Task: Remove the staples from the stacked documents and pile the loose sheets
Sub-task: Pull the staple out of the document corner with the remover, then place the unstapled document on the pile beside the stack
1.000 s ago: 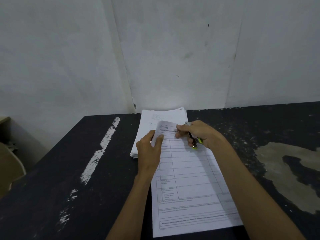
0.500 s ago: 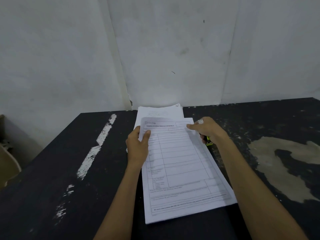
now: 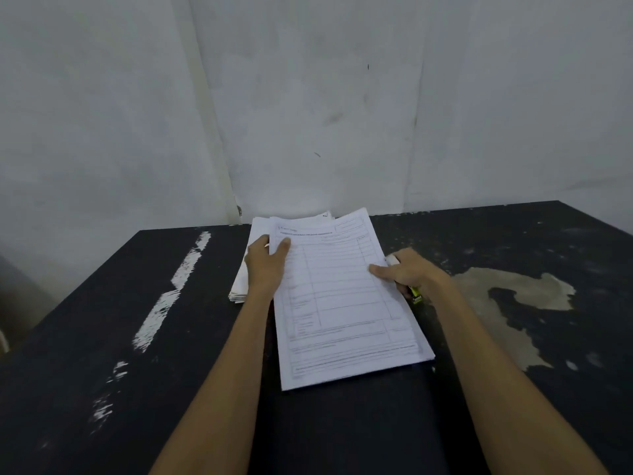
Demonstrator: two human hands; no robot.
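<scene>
A printed form document (image 3: 342, 303) of several sheets lies tilted over the dark table, its far end resting on a thick white paper stack (image 3: 245, 279) by the wall. My left hand (image 3: 267, 265) pinches the document's upper left edge, thumb on top. My right hand (image 3: 406, 272) presses its right edge with the fingertips while holding a small black and yellow-green staple remover (image 3: 416, 298), mostly hidden under the palm.
The black table (image 3: 342, 423) has white paint streaks (image 3: 171, 289) at the left and a worn beige patch (image 3: 513, 303) at the right. A pale wall (image 3: 308, 97) stands right behind the stack.
The document's top corner, bent up between both hands a second ago, now lies flat. My right hand slid from the top down along the right edge, and the sheets shifted toward the stack.
</scene>
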